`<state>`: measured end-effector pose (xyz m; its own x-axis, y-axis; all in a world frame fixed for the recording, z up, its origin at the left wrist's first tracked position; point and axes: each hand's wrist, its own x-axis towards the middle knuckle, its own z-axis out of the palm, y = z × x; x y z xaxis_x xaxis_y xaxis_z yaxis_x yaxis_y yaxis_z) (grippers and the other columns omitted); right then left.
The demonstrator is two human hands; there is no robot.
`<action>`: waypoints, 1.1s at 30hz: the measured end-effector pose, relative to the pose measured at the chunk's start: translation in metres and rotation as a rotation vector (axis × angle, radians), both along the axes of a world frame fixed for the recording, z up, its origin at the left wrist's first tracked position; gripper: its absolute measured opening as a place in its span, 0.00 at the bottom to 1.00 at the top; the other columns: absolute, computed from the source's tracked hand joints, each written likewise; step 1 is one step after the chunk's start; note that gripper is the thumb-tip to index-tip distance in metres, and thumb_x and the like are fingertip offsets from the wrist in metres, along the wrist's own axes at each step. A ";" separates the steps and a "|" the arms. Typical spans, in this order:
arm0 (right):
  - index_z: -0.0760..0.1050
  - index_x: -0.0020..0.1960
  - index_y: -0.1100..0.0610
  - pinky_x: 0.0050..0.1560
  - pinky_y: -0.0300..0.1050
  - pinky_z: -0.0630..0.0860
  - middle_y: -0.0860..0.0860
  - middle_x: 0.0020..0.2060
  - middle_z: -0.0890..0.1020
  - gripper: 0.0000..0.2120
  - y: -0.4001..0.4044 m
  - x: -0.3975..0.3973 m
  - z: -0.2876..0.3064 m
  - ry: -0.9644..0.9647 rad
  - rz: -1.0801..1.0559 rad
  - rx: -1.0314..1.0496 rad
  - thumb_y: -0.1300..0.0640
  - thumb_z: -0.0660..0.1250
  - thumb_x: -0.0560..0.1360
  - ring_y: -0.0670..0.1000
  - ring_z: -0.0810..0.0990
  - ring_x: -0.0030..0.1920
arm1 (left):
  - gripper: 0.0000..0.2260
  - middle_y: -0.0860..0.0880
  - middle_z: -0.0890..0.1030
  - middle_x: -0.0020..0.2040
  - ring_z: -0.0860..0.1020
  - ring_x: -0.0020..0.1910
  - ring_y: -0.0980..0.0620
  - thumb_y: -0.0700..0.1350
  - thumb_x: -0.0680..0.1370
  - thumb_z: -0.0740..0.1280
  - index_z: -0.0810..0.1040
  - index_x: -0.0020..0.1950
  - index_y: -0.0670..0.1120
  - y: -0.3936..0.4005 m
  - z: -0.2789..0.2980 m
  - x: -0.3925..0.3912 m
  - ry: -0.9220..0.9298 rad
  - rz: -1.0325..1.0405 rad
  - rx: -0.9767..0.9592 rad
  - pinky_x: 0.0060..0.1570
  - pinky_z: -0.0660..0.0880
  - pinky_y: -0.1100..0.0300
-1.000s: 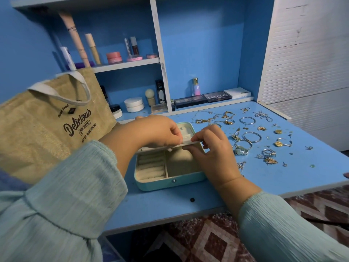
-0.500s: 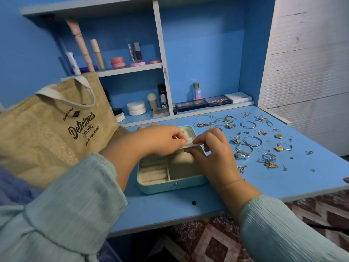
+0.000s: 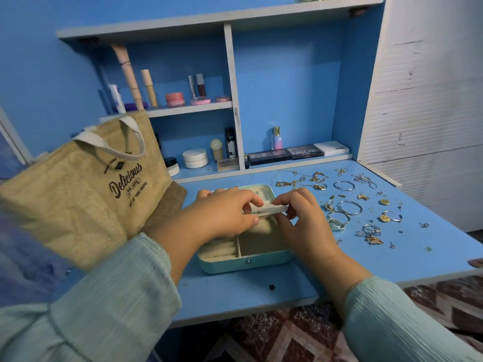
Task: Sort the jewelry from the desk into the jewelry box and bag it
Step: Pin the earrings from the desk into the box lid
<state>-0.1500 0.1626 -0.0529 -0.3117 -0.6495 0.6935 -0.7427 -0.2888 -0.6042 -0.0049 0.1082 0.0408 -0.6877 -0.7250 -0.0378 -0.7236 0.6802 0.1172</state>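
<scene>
- We have the small mint-green jewelry box open on the blue desk, directly in front of us, likely so both hands can work over it without reaching.
- Our left hand and right hand meet above the box, each pinching an end of a narrow cream padded strip that seems to belong to the box; a tiny stud appears to be stuck through it, though it is too small to be sure.
- We judge the strip is held up and steadied from both sides so a small earring can be seated in it.
- The box shows cream lining: ring rolls on the left, an open compartment on the right, a small snap on the front wall, and the lid lying back behind our hands.
- The loose gold and silver jewelry (hoops, rings, chains, pendants) lies spread on the desk just right of the box, mostly unsorted.
- The tan burlap tote bag printed "Delicious" stands to the left, near the box, presumably waiting for the bagging step.
</scene>
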 end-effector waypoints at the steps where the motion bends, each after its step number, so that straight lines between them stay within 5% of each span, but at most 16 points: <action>1: 0.78 0.47 0.60 0.42 0.31 0.68 0.43 0.42 0.70 0.09 0.001 -0.001 0.004 -0.005 0.008 0.052 0.70 0.69 0.70 0.36 0.71 0.40 | 0.16 0.61 0.74 0.59 0.69 0.62 0.55 0.56 0.78 0.60 0.67 0.65 0.62 0.001 0.001 -0.001 -0.016 -0.004 0.001 0.64 0.60 0.54; 7: 0.77 0.53 0.52 0.44 0.28 0.65 0.41 0.47 0.69 0.11 0.019 -0.018 0.027 0.100 0.055 0.331 0.64 0.66 0.74 0.39 0.70 0.43 | 0.16 0.58 0.73 0.62 0.68 0.63 0.53 0.57 0.79 0.59 0.66 0.67 0.62 0.005 0.012 -0.015 -0.139 -0.059 -0.006 0.63 0.59 0.53; 12: 0.79 0.50 0.52 0.40 0.29 0.65 0.42 0.45 0.72 0.05 0.032 -0.043 0.044 0.204 0.011 0.478 0.59 0.67 0.75 0.42 0.72 0.42 | 0.16 0.57 0.75 0.61 0.72 0.60 0.54 0.58 0.78 0.59 0.69 0.65 0.59 0.009 0.020 -0.032 -0.200 -0.099 0.079 0.62 0.67 0.55; 26: 0.80 0.48 0.54 0.48 0.46 0.77 0.49 0.46 0.82 0.07 0.055 -0.163 0.058 0.260 -0.349 0.938 0.55 0.64 0.75 0.51 0.79 0.45 | 0.23 0.51 0.77 0.61 0.73 0.60 0.50 0.61 0.80 0.52 0.74 0.64 0.47 -0.001 0.036 -0.107 -0.699 -0.192 0.025 0.50 0.64 0.59; 33: 0.77 0.60 0.54 0.55 0.43 0.74 0.51 0.57 0.78 0.13 0.034 -0.187 0.051 0.326 -0.335 1.014 0.56 0.64 0.76 0.51 0.76 0.54 | 0.19 0.51 0.74 0.64 0.72 0.62 0.50 0.57 0.80 0.55 0.71 0.66 0.50 -0.024 0.015 -0.159 -0.480 -0.279 0.012 0.57 0.67 0.57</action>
<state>-0.3366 0.1968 -0.0015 -0.4772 -0.8783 -0.0292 -0.8564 0.4723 -0.2085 -0.1642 0.0842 0.0560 -0.7571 -0.5155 -0.4014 -0.4901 0.8544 -0.1729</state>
